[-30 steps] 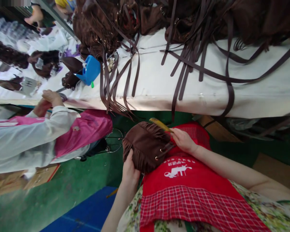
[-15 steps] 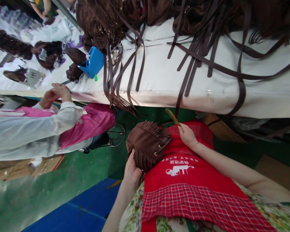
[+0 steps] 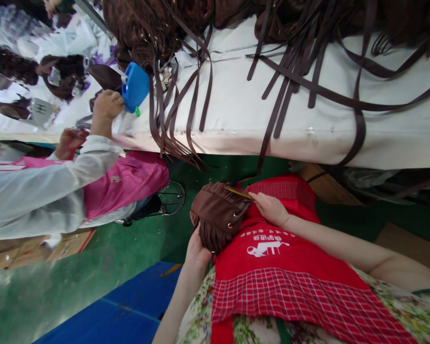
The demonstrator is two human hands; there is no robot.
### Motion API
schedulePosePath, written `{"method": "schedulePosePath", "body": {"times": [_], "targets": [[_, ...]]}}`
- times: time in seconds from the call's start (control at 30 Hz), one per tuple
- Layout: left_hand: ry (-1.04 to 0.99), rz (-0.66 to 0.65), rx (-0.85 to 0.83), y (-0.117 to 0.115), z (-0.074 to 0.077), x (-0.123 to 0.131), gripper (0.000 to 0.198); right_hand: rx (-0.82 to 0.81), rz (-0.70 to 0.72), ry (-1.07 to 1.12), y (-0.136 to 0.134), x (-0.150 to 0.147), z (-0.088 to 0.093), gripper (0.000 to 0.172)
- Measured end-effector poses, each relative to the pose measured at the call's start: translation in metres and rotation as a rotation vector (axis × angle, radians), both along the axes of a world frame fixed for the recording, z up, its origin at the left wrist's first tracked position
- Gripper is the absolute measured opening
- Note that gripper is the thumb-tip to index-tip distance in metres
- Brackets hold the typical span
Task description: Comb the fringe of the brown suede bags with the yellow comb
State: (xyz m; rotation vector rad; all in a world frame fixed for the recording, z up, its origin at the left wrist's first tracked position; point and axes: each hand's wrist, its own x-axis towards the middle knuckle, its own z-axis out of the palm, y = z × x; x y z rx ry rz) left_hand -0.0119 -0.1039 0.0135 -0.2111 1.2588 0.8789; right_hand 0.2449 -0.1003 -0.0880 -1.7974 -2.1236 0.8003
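A brown fringed bag (image 3: 215,210) with small metal eyelets rests against the red apron (image 3: 268,227) at my lap. My left hand (image 3: 198,247) grips its near side, the fingers partly hidden behind the fringe. In my right hand (image 3: 272,208) is a yellowish comb (image 3: 238,192), closed between thumb and fingers. The comb lies against the fringe along the bag's far edge, so its teeth can hardly be made out.
A white table (image 3: 236,114) runs across in front, with brown straps (image 3: 283,95) hanging over its edge and brown bags (image 3: 143,28) heaped behind. At left a co-worker in a pink apron (image 3: 129,181) reaches toward a blue container (image 3: 136,87). A blue board (image 3: 129,306) lies on the floor.
My right hand has brought the comb down and left onto the bag's fringe. The co-worker's hands have parted, one now at the blue container. My left hand keeps its hold.
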Motion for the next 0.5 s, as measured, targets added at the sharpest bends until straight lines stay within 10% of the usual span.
{"method": "schedulePosePath", "body": {"times": [0.17,0.37,0.5], "targets": [[0.044,0.01,0.04,0.001,-0.001,-0.002,0.04,-0.098,-0.329,0.059,0.015,0.012,-0.012,0.037],[0.038,0.015,-0.008,0.004,-0.005,-0.003,0.04,0.091,0.085,0.415,-0.007,-0.002,0.009,0.035],[0.044,-0.013,-0.039,0.003,-0.006,-0.001,0.041,0.061,0.171,0.247,-0.015,-0.009,0.019,0.037]]}}
